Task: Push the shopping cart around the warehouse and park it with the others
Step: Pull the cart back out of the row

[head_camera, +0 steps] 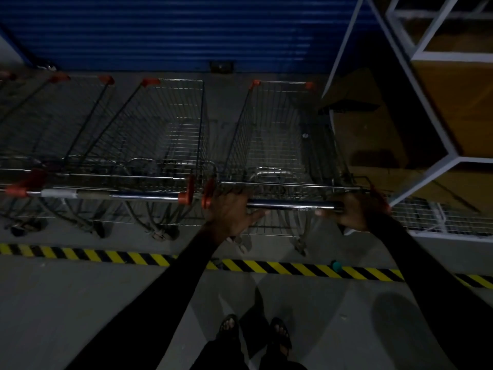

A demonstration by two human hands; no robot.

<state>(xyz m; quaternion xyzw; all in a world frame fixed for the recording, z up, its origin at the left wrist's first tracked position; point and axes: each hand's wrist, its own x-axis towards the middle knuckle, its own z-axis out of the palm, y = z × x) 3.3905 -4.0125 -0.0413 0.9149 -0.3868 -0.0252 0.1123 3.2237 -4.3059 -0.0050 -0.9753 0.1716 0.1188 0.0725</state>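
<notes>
A dim warehouse floor seen from above, looking down past a person's arms in black sleeves. Both hands are on the handle (293,204) of a wire shopping cart (277,134). The left hand (230,212) lies over the handle's left end, next to its orange end cap, with its fingers curled over the bar and the thumb stretched along it. The right hand (352,212) grips the handle's right end, fingers wrapped round the bar.

The cart stands past a yellow-and-black striped line (266,267) on the floor, nose towards a blue ribbed shutter (173,30). Just to the cart's left stands a row of parked carts (149,134), facing the same way, handles roughly level with this one; the nearest parked handle's orange cap sits just beside the cart's own. To the cart's right, close against it, is a white metal rack (426,166) holding brown boxes (458,102).

On the near side of the striped line, below the cart, the person's feet (253,332) show in open sandals on the grey floor.
</notes>
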